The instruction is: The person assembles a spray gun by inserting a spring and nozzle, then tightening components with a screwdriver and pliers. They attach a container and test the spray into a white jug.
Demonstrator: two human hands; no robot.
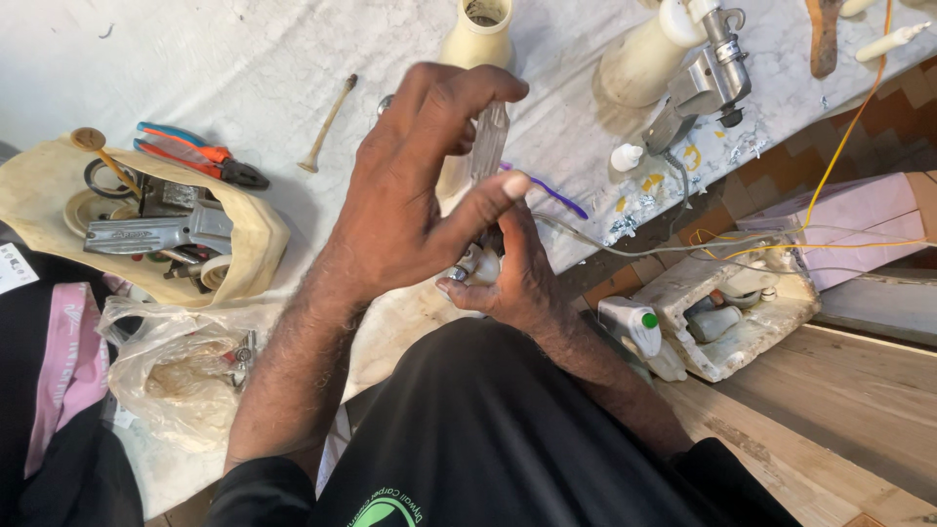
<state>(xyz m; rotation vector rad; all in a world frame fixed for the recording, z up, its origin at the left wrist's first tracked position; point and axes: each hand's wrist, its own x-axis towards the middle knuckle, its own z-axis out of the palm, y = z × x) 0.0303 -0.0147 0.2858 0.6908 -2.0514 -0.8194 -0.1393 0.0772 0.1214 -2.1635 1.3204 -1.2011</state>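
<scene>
**A:** What have I got on the head cam right now? I'm watching remotely and the hands cover most of it.

**B:** Same feed here. My left hand [410, 185] is up in the middle of the view with its fingers [488, 190] spread and curled, nothing clamped in them. The fingertips sit right at a clear ribbed tube [490, 137] that stands just behind the hand. Can't tell if they're actually touching it.

**A:** And the right one?

**B:** The right hand [512, 278] is just below the left hand, closed around a small white fitting with a metal end [467, 268]. That piece sits just under the left thumb, above my black-clad knee. Most of it is hidden by the fingers.

**A:** What's around it on the bench?

**B:** The white bench [244, 59] runs behind the left hand. Far to the left of the hand there's a tan cloth bag [249, 244] full of metal tools, with orange-and-blue pliers [195, 156] lying just above it. Below the bag is a clear plastic bag [171, 376] with small parts. A cream plastic pipe [478, 34] stands right behind the clear tube. To the right of the hand there's a purple cable tie [551, 193], then a grey metal tool [703, 83] near the bench edge. Lower right of the hand, off the bench, sits a dirty white housing [742, 312] with a small white bottle with a green cap [632, 327] beside it.
</scene>
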